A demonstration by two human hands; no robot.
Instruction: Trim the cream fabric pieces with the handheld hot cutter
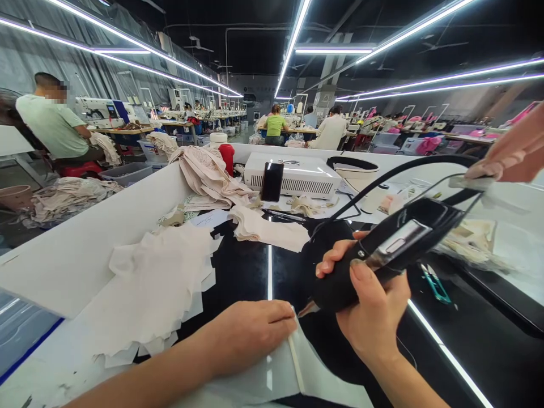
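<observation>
My right hand [374, 317] is wrapped round a black corded handheld tool [395, 243] with a silver panel on its side. The tool's narrow metal tip [308, 309] points left, close to the fingertips of my left hand [255, 328]. Those fingers are closed on the top end of a pale fabric piece [280, 374] with a narrow strip [296, 362] along it. What lies right under the fingertips is hidden. A thick black cable [382, 175] arches from the tool's area towards the back.
Stacked pale fabric pieces [153, 283] lie left, more fabric [272, 229] ahead. Behind are a white vented box [293, 175] and a phone [272, 181]. Teal thread snips [436, 283] lie right. Another person's hand [505, 153] reaches in at upper right. A seated worker [55, 122] is far left.
</observation>
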